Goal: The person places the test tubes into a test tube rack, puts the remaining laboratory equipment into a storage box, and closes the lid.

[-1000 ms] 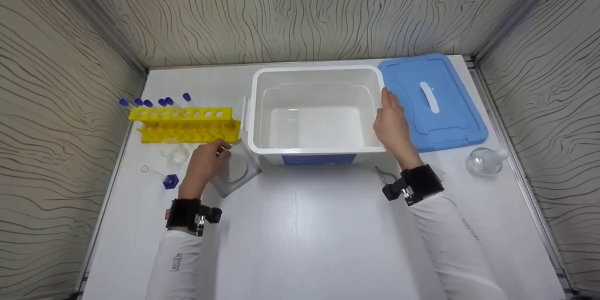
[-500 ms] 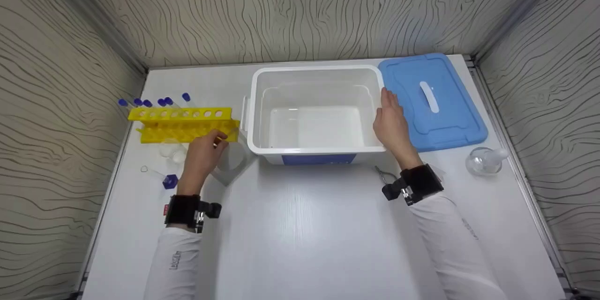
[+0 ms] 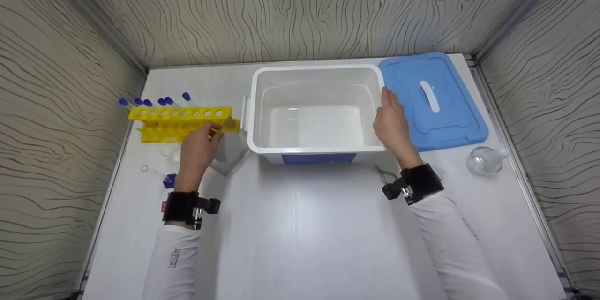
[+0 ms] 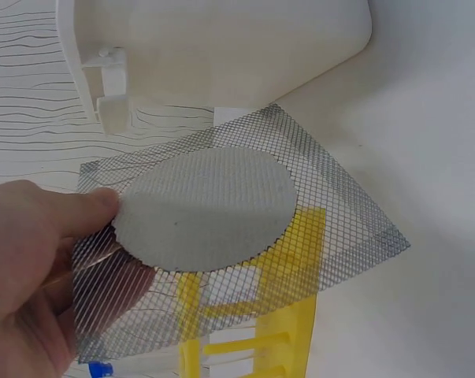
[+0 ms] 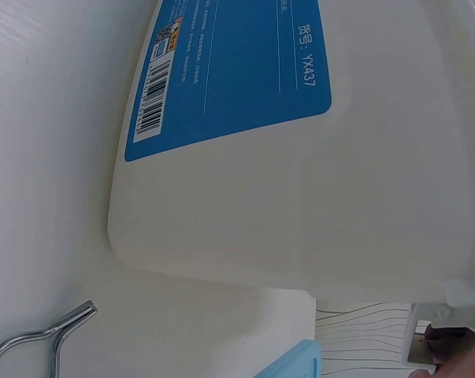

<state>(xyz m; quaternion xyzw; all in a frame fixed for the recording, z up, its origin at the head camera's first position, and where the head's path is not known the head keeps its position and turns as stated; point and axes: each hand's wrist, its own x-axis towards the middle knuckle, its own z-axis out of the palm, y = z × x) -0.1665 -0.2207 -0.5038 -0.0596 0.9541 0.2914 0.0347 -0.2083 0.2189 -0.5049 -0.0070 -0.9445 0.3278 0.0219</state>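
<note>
Gauze point(image 4: 205, 209) pinched in L hand point(image 3: 197, 152), by R end of yellow rack point(image 3: 173, 124), twd L edge of desk point(image 3: 300, 225); part hidden, head view. R hand point(image 3: 393, 124) straight-fingered against R side of box point(image 3: 318, 151); mostly cut off, R-wrist view.

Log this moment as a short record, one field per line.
Left hand: pinches the wire mesh by its edge, near the yellow rack
Right hand: at the right side of the bin
Bin: upright, lid off
Lid: flat on the table, right of the bin
Tubes: six blue caps along the rack's far edge; seating unclear
Bottle: clear, near the lid
</note>
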